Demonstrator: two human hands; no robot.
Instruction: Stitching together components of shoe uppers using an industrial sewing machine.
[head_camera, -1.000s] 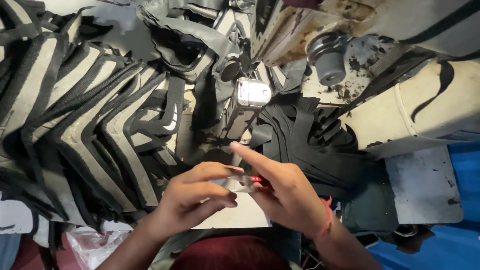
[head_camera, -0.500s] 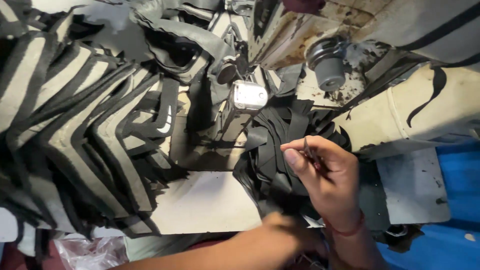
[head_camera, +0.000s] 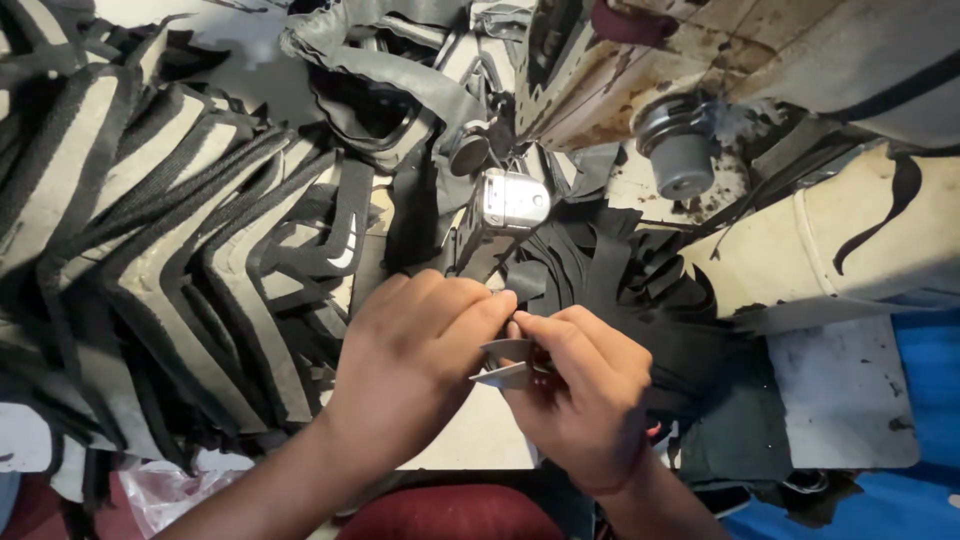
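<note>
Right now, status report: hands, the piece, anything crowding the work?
Left hand and right hand together, both pinching a small grey cut piece. Black fabric pieces heaped just behind. Striped stack lies left, apart from the hands.

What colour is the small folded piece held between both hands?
Pale grey: the small folded piece, best seen in the head view.

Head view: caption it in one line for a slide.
Left hand and right hand pinch a small pale grey cut piece beside stacked black fabric strips.

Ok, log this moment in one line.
left hand: pinching small grey piece | right hand: gripping same piece | behind: black cut pieces, sewing machine
</note>
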